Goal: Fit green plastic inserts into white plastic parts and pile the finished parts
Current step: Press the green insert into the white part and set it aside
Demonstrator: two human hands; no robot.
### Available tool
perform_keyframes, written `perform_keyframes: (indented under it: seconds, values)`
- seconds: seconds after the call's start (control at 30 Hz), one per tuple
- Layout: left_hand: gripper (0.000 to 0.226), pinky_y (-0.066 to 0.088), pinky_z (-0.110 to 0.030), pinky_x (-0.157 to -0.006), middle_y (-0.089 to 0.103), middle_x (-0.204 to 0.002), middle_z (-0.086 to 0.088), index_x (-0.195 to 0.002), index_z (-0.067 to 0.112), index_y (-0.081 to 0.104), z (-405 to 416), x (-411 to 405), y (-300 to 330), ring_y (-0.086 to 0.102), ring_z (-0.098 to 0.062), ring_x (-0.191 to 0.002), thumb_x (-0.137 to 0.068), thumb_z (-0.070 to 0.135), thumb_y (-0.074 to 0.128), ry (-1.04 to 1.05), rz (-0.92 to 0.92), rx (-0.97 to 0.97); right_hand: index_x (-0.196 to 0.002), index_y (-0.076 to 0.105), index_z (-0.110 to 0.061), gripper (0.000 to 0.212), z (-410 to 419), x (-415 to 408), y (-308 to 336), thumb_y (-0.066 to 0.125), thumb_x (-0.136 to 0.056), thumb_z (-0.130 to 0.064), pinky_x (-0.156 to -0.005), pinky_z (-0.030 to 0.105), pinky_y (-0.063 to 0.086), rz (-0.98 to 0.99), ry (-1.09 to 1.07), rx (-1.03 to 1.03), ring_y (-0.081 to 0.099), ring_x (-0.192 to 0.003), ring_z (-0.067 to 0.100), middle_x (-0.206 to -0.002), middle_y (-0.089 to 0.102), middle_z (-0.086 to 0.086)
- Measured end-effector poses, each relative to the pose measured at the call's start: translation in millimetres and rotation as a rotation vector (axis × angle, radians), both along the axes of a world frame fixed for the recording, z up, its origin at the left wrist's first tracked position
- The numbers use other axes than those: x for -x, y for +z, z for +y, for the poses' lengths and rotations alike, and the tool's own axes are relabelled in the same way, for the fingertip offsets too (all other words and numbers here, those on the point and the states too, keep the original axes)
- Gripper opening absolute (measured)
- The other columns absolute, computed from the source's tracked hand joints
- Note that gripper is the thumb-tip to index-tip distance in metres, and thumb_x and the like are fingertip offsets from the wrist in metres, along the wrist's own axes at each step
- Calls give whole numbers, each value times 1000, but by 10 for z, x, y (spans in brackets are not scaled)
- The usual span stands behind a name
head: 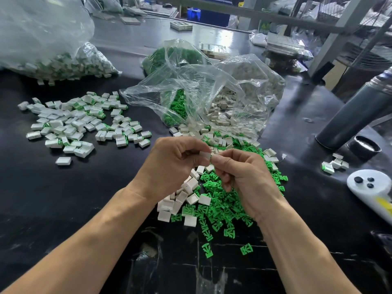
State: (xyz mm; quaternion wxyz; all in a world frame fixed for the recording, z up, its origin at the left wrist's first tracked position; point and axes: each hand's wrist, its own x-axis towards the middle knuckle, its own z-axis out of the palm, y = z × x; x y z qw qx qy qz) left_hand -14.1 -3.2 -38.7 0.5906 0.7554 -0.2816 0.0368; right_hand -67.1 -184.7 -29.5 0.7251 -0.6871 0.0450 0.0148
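Hands | left [174, 164] and right [239, 177] pinch one white part [205, 155] (above loose green inserts [220, 206])

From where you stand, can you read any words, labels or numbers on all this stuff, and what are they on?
None can be read.
Green label at the back of the table: print too blurred.
White parts in the finished pile: faint marks, too small to read.
White controller: buttons only, no text visible.

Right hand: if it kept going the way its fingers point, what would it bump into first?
The right hand points left toward the left hand. It would first meet the white part pinched between them, which its fingertips already seem to touch.
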Motion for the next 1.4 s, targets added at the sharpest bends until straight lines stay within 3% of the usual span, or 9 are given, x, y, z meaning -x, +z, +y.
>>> perform_keyframes:
  seconds: [0.13,0.3,0.5,0.73,0.83,0.93,1.1,1.23,1.4]
  values:
    - [23,52,-16,-69,75,-80,10,-95,20,79,-20,2,-10,69,-4,-73,-83,0,79,7,-36,-4,-76,76,-19,8,-14,1,12,81,-79,-24,-45,22,40,12,13,-32,49,-52,11,-64,62,1]
    - [15,60,-36,-71,76,-83,3,-96,14,79,-26,19,2,74,-15,-77,-86,4,78,0,-72,-33,-76,76,-17,11,-28,6,43,85,-78,-23,-44,22,41,33,34,-61,48,-52,12,-65,61,2]
    - [15,61,-33,-75,76,-84,7,-97,14,79,-56,64,28,73,-9,-79,-86,4,79,61,-86,-53,-76,79,-15,16,-9,9,53,88,-71,-28,-44,23,42,48,2,-92,51,-53,13,-66,65,5]
    - [20,50,-8,-70,72,-81,15,-96,15,77,-108,123,37,68,4,-77,-83,0,80,205,-163,-48,-79,74,-7,10,91,-7,40,79,-85,-13,-42,23,41,38,-98,-149,49,-49,13,-64,62,6]
    - [19,50,-9,-70,73,-83,11,-97,16,78,-174,163,24,68,2,-77,-84,2,80,234,-178,-63,-75,78,-11,9,59,12,47,81,-76,-20,-41,22,42,63,-97,-185,50,-48,13,-63,63,7]
    - [19,51,-15,-71,74,-85,9,-97,17,77,-181,150,21,68,-2,-76,-84,4,80,203,-104,-45,-75,80,-12,12,19,11,50,82,-71,-23,-42,22,43,79,-83,-168,51,-50,13,-64,65,7]
    - [15,54,-20,-71,74,-84,11,-99,19,77,-118,117,72,66,-4,-75,-87,11,80,136,37,-30,-81,81,-12,10,22,-13,57,77,-90,-16,-44,23,46,-40,-137,40,52,-51,11,-68,70,6]
    - [16,52,-17,-68,75,-83,7,-97,16,78,-104,100,86,63,0,-71,-88,3,76,122,126,62,-85,79,-17,15,65,2,45,71,-96,-12,-46,25,47,-121,-174,187,52,-54,12,-74,75,5]
    - [14,54,-20,-71,74,-81,5,-93,15,77,-112,77,90,65,-4,-74,-89,2,75,104,175,101,-88,77,-13,23,133,11,73,64,-101,-28,-45,25,45,-146,-204,80,53,-57,14,-76,74,7]
